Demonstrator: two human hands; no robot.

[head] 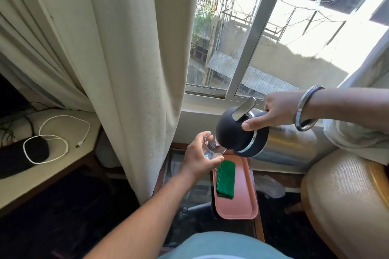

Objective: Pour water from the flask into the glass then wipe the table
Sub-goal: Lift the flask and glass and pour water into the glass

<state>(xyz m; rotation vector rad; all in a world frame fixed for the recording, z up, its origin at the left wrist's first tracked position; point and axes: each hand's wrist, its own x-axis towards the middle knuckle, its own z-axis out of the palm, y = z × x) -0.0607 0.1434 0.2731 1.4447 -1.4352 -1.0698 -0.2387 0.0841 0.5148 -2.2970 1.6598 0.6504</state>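
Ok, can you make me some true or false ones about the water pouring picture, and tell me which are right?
1. The right hand tips the flask toward the glass. True.
2. The glass stands on the tray. False: the left hand holds it up in the air.
3. A green cloth lies folded on the pink tray. True.
4. The cloth is in the person's hand. False: it lies untouched on the tray.
5. A white cable lies on the shelf at the left. True.
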